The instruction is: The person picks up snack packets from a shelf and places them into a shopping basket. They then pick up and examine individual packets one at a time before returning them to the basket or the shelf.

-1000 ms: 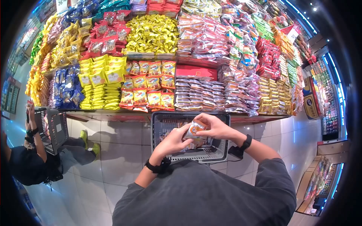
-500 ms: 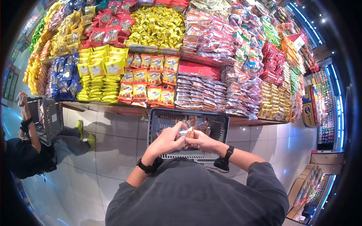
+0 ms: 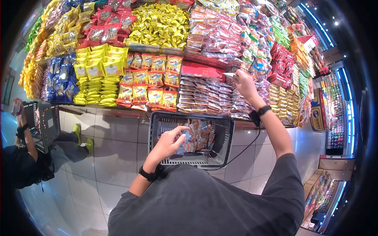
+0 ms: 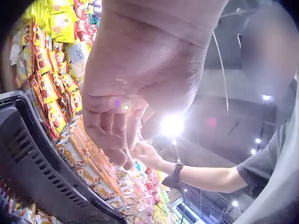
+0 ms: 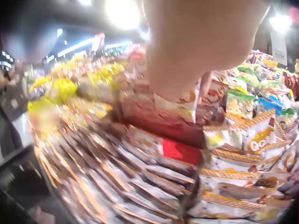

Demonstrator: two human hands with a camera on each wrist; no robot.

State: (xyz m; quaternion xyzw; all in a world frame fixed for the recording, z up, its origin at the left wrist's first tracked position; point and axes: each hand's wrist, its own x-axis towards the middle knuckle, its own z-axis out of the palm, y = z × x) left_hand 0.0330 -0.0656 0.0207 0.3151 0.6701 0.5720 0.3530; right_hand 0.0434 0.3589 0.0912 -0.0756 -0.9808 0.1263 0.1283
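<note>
My right hand [image 3: 245, 83] reaches out over the display and pinches a small white snack packet [image 3: 228, 74] beside a red panel [image 3: 202, 70]. Seen from the right wrist, white and orange wrapping [image 5: 187, 99] shows under that hand, which is blurred. My left hand [image 3: 168, 143] hovers over the grey shopping basket [image 3: 152, 131], its fingers loosely bent with nothing visible between them. Several clear and brown snack packets [image 3: 201, 135] lie inside the basket. Stacked silvery-white packets [image 3: 204, 96] fill the display just beyond the basket.
Yellow bags [image 3: 94, 78] and red-and-yellow bags [image 3: 147, 82] stand left of the white stacks. The display's front edge [image 3: 130, 110] runs behind the basket. At the left, another person [image 3: 27, 157] has a second basket [image 3: 47, 122]. A cable [image 3: 246, 148] trails from my right wrist.
Both hands were together over the basket, handling a small packet. My right hand has since moved forward and right to the display with a packet; the left has stayed above the basket.
</note>
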